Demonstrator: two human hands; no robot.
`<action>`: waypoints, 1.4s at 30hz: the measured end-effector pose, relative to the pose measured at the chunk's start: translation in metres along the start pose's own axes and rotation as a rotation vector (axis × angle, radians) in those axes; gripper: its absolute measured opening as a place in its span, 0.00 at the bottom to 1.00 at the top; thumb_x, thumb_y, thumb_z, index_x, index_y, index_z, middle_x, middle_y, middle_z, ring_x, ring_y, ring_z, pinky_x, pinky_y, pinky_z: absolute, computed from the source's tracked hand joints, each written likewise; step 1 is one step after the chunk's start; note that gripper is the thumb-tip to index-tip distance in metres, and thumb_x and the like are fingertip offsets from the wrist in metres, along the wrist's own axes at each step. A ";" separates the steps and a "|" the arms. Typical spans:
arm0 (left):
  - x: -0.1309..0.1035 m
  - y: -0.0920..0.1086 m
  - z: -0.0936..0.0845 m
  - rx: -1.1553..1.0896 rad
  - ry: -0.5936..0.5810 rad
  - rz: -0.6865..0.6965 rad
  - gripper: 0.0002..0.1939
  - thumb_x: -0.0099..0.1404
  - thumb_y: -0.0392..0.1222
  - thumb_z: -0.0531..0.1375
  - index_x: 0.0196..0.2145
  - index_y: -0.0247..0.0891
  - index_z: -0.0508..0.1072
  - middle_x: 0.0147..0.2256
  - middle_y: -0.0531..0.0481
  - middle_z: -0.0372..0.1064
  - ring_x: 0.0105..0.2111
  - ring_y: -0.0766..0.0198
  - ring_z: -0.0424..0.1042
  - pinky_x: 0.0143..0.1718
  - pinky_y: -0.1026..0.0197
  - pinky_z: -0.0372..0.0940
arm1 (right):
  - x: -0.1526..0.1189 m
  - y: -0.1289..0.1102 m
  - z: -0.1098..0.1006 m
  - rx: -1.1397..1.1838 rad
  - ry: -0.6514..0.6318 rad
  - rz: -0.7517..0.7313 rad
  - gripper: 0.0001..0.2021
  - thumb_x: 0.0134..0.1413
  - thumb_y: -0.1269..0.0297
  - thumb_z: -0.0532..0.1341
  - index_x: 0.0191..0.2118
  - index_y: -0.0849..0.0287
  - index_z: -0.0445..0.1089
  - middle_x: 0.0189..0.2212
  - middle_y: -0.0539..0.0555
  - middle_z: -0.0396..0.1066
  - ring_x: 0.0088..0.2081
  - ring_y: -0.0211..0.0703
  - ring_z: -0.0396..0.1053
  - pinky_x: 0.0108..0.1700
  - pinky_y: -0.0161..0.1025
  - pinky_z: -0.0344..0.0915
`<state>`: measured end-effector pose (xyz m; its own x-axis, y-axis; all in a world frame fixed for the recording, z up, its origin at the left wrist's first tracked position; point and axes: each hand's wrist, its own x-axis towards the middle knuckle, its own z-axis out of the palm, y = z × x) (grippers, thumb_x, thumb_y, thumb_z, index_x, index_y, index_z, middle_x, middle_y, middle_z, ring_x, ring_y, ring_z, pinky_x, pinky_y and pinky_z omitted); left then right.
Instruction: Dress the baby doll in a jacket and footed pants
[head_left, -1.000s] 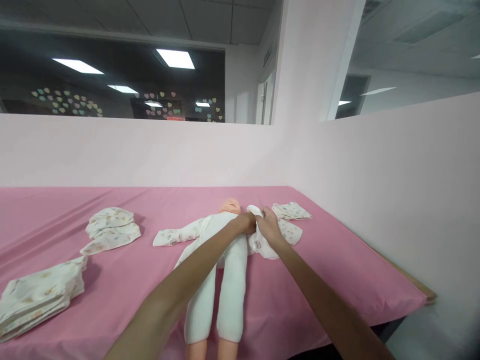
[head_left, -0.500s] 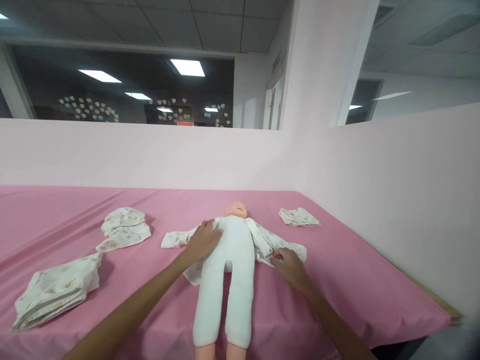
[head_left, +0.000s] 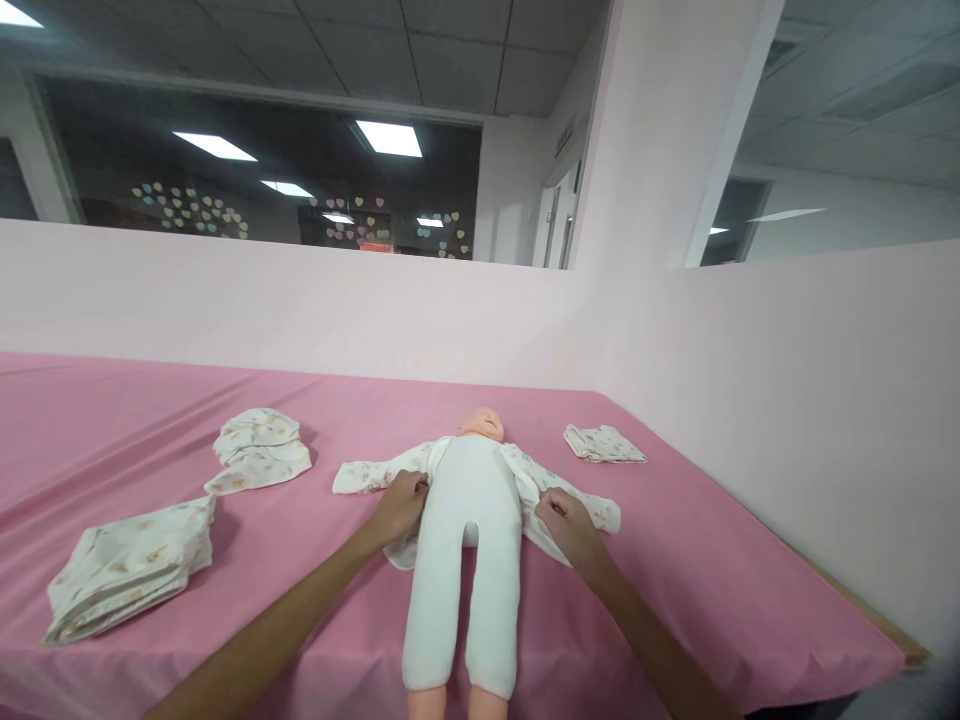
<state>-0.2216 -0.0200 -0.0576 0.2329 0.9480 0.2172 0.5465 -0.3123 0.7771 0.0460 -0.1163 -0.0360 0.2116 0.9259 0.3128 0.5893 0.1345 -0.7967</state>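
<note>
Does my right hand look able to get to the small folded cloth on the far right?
Probably yes: only a flat sleeve seems to lie between the right hand and the folded cloth, though the hand looks closed on the shirt.

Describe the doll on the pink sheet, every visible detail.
The doll lies on its back, head toward the wall. The head looks like smooth plastic, the body like soft white fabric; bare lower legs run out of view. A patterned white top lies open beneath it, sleeves spread sideways. The left hand and right hand hold the top at either side.
</note>
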 end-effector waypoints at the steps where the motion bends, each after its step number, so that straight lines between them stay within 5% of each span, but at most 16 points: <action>1: 0.001 0.000 0.001 -0.026 -0.013 0.005 0.10 0.58 0.42 0.52 0.21 0.40 0.58 0.24 0.53 0.59 0.28 0.63 0.59 0.28 0.62 0.53 | -0.003 -0.009 0.000 0.085 -0.028 0.032 0.10 0.48 0.63 0.53 0.21 0.56 0.51 0.21 0.46 0.53 0.26 0.37 0.53 0.29 0.35 0.52; 4: 0.004 0.002 -0.004 -0.087 0.002 -0.041 0.11 0.59 0.43 0.51 0.22 0.41 0.55 0.23 0.55 0.55 0.25 0.65 0.55 0.26 0.62 0.51 | -0.013 -0.039 0.004 0.250 -0.137 0.088 0.10 0.52 0.61 0.53 0.24 0.55 0.53 0.20 0.44 0.52 0.23 0.35 0.50 0.26 0.34 0.50; 7: 0.004 0.013 -0.020 -0.153 0.157 -0.122 0.11 0.63 0.46 0.48 0.25 0.41 0.56 0.25 0.56 0.54 0.26 0.64 0.56 0.27 0.62 0.53 | -0.022 -0.064 0.012 0.271 -0.306 0.046 0.06 0.54 0.62 0.53 0.28 0.55 0.56 0.22 0.45 0.55 0.23 0.35 0.52 0.26 0.34 0.50; 10: -0.002 0.031 -0.036 -0.239 0.198 -0.129 0.13 0.65 0.51 0.48 0.30 0.40 0.61 0.28 0.54 0.60 0.29 0.63 0.61 0.30 0.61 0.57 | -0.031 -0.072 0.016 0.076 -0.248 -0.042 0.04 0.50 0.64 0.56 0.34 0.54 0.62 0.32 0.48 0.62 0.32 0.38 0.60 0.33 0.35 0.58; 13: -0.015 0.048 -0.039 -0.322 -0.003 -0.120 0.17 0.65 0.54 0.50 0.43 0.40 0.65 0.31 0.53 0.66 0.30 0.62 0.66 0.32 0.61 0.61 | -0.039 -0.062 0.011 -0.099 -0.102 -0.009 0.15 0.48 0.61 0.59 0.44 0.53 0.63 0.42 0.52 0.65 0.40 0.43 0.64 0.39 0.38 0.61; 16: -0.027 0.063 -0.028 -0.306 -0.167 -0.073 0.24 0.63 0.50 0.53 0.55 0.41 0.61 0.40 0.49 0.70 0.32 0.61 0.69 0.33 0.61 0.63 | -0.041 -0.052 0.006 -0.058 -0.206 0.080 0.11 0.51 0.61 0.56 0.41 0.54 0.64 0.32 0.49 0.64 0.32 0.40 0.63 0.31 0.36 0.58; 19: -0.033 0.080 -0.015 -0.124 -0.204 0.058 0.20 0.62 0.44 0.53 0.51 0.41 0.69 0.41 0.48 0.71 0.35 0.59 0.70 0.35 0.60 0.63 | -0.031 -0.058 0.010 0.168 -0.235 0.131 0.09 0.51 0.65 0.54 0.40 0.54 0.63 0.25 0.45 0.60 0.24 0.35 0.59 0.26 0.33 0.56; 23: -0.033 0.102 -0.013 -0.059 -0.317 0.230 0.15 0.60 0.38 0.50 0.40 0.40 0.73 0.35 0.50 0.72 0.34 0.60 0.70 0.34 0.60 0.63 | -0.011 -0.083 0.027 0.403 -0.130 0.163 0.12 0.51 0.63 0.56 0.43 0.55 0.64 0.33 0.48 0.67 0.22 0.32 0.63 0.25 0.34 0.62; 27: -0.026 0.100 -0.026 -0.088 -0.510 0.232 0.09 0.59 0.38 0.51 0.33 0.39 0.71 0.26 0.53 0.69 0.25 0.64 0.66 0.24 0.63 0.58 | -0.007 -0.089 0.027 0.399 -0.303 0.132 0.14 0.53 0.59 0.58 0.46 0.56 0.65 0.31 0.49 0.69 0.24 0.37 0.71 0.29 0.36 0.67; 29: -0.016 0.091 -0.032 -0.058 -0.407 0.160 0.12 0.60 0.42 0.53 0.39 0.39 0.72 0.25 0.54 0.67 0.22 0.64 0.64 0.21 0.63 0.55 | -0.004 -0.084 0.020 0.288 -0.296 0.130 0.12 0.54 0.57 0.57 0.41 0.57 0.67 0.30 0.50 0.70 0.25 0.39 0.71 0.28 0.37 0.66; 33: 0.016 0.082 -0.027 0.172 -0.149 0.141 0.15 0.63 0.48 0.53 0.42 0.38 0.72 0.33 0.49 0.73 0.32 0.59 0.72 0.29 0.62 0.62 | 0.023 -0.077 0.015 -0.115 -0.065 0.033 0.10 0.55 0.57 0.56 0.32 0.58 0.67 0.31 0.53 0.72 0.32 0.43 0.70 0.33 0.38 0.62; 38: 0.050 0.091 0.003 0.623 -0.072 0.111 0.13 0.64 0.44 0.52 0.38 0.35 0.73 0.42 0.38 0.74 0.40 0.48 0.74 0.35 0.56 0.63 | 0.065 -0.080 0.048 -0.429 0.019 0.036 0.23 0.56 0.48 0.54 0.46 0.62 0.69 0.46 0.65 0.71 0.47 0.56 0.69 0.43 0.44 0.61; 42: 0.061 0.091 0.017 0.668 -0.013 0.097 0.13 0.65 0.37 0.50 0.39 0.33 0.73 0.44 0.35 0.73 0.43 0.47 0.74 0.38 0.55 0.63 | 0.079 -0.076 0.068 -0.507 0.053 0.085 0.16 0.59 0.60 0.52 0.45 0.64 0.70 0.46 0.69 0.70 0.51 0.60 0.67 0.45 0.46 0.60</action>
<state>-0.1438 0.0088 0.0166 0.3135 0.9141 0.2570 0.9017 -0.3715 0.2213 -0.0356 -0.0296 0.0140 0.3066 0.9051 0.2945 0.8694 -0.1404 -0.4737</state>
